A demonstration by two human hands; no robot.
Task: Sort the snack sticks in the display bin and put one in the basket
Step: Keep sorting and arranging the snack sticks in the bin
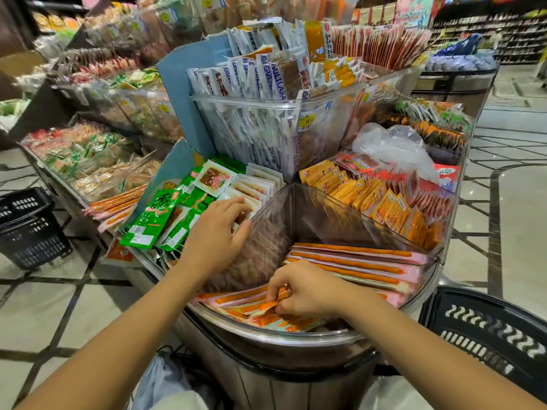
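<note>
Risk: right hand [299,288], grip pinching one snack stick [267,305], may drag neighbours out; left hand [219,232] rests released on divider [273,229].

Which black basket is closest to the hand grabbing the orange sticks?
The basket at the lower right, just beside the right hand in the sticks; the other basket stands far off left.
</note>
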